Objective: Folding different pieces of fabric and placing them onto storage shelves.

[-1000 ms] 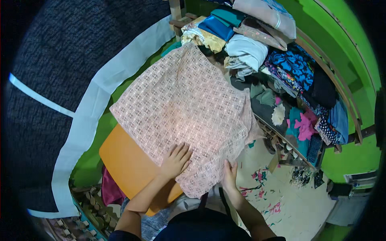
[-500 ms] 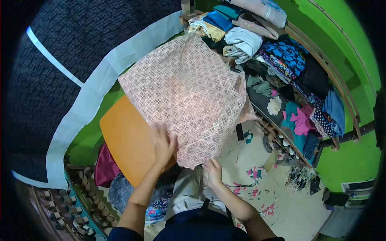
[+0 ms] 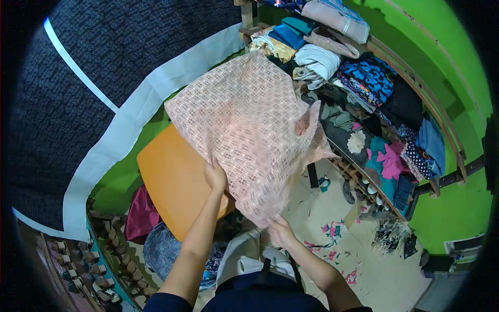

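Observation:
A pale pink lace cloth is spread out in front of me, its left part over an orange board-like top. My left hand holds the cloth's left edge, thumb uppermost, the other fingers partly hidden beneath. With my right hand I pinch the cloth's near end, just above my lap. On its right side the lace is folded up around an opening, and the near part ripples with blur. Whether it is a loose piece or a sewn garment, I cannot tell.
Folded clothes and fabric scraps crowd a wooden rack on the right. Cut scraps litter the floor. Dark cloth with a white border hangs at the left, above racks of small blocks. A maroon cloth lies beside the orange top.
The cloth's near end has been drawn toward me by my right hand. My left hand, blurred before, now grips the left edge a little further right. An opening shows in the cloth's right side.

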The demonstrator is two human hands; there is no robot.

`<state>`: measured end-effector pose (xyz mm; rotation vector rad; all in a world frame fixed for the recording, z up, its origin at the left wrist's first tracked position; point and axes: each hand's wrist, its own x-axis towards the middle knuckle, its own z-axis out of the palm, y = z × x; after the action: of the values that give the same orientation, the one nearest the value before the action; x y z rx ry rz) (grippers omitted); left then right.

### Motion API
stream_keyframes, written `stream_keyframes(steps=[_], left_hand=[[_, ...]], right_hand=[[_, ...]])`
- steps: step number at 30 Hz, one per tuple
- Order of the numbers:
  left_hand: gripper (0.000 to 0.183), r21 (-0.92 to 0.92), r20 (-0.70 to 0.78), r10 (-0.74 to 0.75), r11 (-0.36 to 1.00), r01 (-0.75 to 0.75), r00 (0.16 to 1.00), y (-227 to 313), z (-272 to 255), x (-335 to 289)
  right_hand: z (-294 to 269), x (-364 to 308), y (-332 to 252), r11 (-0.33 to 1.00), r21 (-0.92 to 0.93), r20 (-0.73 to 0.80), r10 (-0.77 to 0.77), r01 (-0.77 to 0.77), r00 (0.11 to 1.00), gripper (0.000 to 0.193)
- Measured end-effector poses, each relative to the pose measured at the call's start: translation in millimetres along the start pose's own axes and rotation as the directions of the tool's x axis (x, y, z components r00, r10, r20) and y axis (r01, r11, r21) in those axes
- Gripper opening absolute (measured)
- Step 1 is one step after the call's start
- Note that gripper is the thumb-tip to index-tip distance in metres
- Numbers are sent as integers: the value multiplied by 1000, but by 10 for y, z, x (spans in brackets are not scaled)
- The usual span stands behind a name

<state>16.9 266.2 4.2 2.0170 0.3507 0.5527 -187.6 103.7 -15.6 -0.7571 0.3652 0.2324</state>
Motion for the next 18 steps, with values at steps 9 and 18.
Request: stream_keyframes(steps=[9,18], left_hand=[[48,39,203,-248,969,246,947,-647,-98,292],[51,419,457,327,741,-525,827,3,-463,226]], right_hand=[[-881,-219,-154,902,-419,-244,-3,-103,970,31],[227,492,-817,-315,-945,302,-727,91,617,55]])
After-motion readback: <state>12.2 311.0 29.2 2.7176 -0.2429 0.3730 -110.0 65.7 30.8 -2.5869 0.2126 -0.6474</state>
